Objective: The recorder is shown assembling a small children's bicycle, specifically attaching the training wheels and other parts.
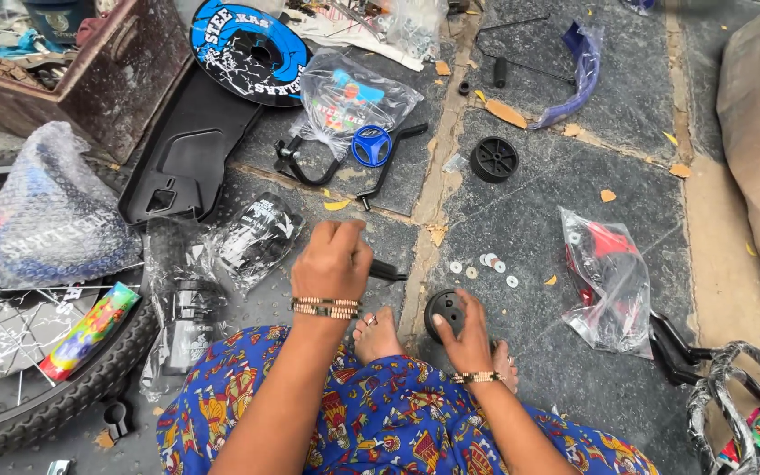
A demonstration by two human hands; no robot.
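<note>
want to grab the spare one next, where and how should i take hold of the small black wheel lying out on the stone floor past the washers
Grip the small black wheel across its outer rim, coming straight down from above. It lies flat on the stone floor with its face up, and its round edge looks clear on every side, so fingers and thumb can probably pinch opposite sides. The hub hole looks too small for a secure hold.

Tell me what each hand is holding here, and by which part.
The right hand grips a small black wheel by its rim. The left hand closes on one end of a black bracket.
</note>
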